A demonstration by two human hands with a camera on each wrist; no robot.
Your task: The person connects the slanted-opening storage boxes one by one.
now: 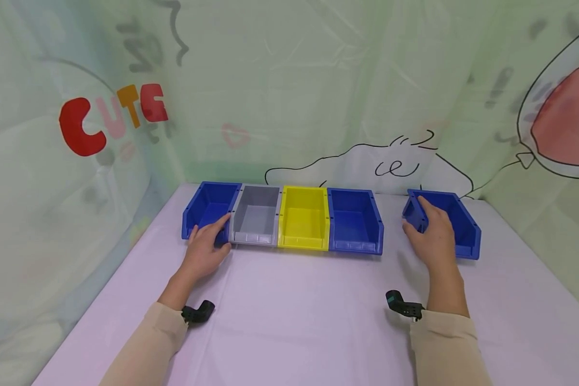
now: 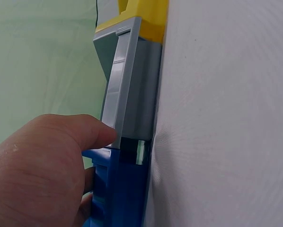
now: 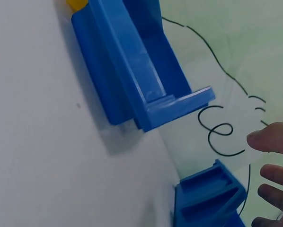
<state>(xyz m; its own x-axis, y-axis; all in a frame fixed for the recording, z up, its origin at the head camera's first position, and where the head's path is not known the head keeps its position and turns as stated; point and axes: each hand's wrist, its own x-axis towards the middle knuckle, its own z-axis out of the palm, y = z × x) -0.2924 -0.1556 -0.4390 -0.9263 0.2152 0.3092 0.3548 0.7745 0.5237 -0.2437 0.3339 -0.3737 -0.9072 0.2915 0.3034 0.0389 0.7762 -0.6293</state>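
Note:
In the head view my left hand (image 1: pixel 205 251) reaches over the front of the leftmost blue storage bin (image 1: pixel 189 221). Its index finger touches the wall beside the grey bin (image 1: pixel 257 214), and the left wrist view shows the thumb (image 2: pixel 96 132) against the grey bin's front corner. My right hand (image 1: pixel 433 236) is at the left wall of the separate blue bin (image 1: pixel 469 236) on the right. Seen from the right wrist, its fingers (image 3: pixel 274 196) are spread and hold nothing. Whether they touch that bin is hard to tell.
A yellow bin (image 1: pixel 304 217) and another blue bin (image 1: pixel 354 220) continue the row to the right of the grey one. A gap separates the row from the right bin. Behind stands a printed curtain (image 1: pixel 289 96); a pale cloth (image 1: pixel 294 316) covers the table.

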